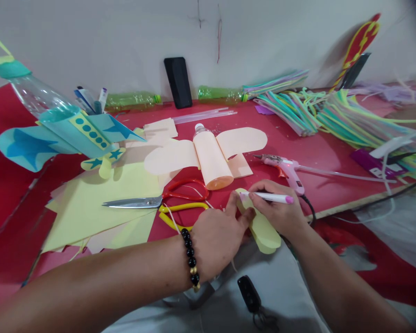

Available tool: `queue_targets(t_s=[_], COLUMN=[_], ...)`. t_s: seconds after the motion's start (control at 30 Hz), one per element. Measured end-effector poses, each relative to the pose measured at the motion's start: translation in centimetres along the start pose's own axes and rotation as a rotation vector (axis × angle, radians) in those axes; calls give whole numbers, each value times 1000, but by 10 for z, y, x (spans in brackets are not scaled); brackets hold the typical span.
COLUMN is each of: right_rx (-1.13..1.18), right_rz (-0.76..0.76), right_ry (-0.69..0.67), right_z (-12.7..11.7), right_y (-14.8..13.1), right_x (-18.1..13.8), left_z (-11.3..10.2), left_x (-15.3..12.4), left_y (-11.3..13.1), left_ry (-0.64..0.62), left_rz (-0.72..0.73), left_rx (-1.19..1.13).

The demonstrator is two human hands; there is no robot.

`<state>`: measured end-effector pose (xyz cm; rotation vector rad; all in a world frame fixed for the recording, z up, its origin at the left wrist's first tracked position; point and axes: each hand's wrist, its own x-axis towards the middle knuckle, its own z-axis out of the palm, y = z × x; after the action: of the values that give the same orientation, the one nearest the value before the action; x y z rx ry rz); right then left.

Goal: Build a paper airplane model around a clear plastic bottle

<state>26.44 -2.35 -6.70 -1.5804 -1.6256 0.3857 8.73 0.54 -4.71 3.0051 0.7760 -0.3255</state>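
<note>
My right hand (279,210) is closed round a white marker with a pink cap (270,198), its tip on a pale yellow foam cut-out (263,227) at the table's near edge. My left hand (222,233), with a black bead bracelet on the wrist, is closed on the cut-out's left side and pins it down. Just beyond lies a plastic bottle wrapped in peach paper with two peach wings (211,159).
Red-handled scissors (159,199) and yellow-handled ones lie on yellow sheets at left. A pink glue gun (287,167) lies right of the bottle. A blue bottle plane (62,129) sits far left. Stacked foam strips (315,111), green bottles, a black phone and a key fob (249,293) are around.
</note>
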Motion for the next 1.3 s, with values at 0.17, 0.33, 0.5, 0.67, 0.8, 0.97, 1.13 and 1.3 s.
queue_targets(t_s=[0.17, 0.33, 0.5, 0.67, 0.8, 0.97, 1.13, 1.3], right_rx=[-8, -10, -6, -20, 8, -13, -13, -10], right_rz=[4, 29, 4, 36, 46, 29, 51, 45], right_ry=[-20, 12, -1, 49, 55, 20, 54, 45], right_z=[1, 0, 1, -1, -2, -2, -2, -2], right_y=[0, 1, 0, 1, 3, 3, 6, 6], right_x=[-1, -2, 0, -3, -5, -3, -6, -7], left_z=[-3, -2, -1, -2, -1, 0, 1, 1], left_x=[1, 3, 3, 3, 2, 2, 2, 3], left_y=[-1, -1, -1, 0, 0, 0, -1, -1], left_ry=[0, -9, 5, -19, -6, -4, -1, 11], left_rz=[8, 2, 1, -3, 6, 10, 6, 6], left_rx=[2, -9, -10, -2, 4, 3, 10, 8])
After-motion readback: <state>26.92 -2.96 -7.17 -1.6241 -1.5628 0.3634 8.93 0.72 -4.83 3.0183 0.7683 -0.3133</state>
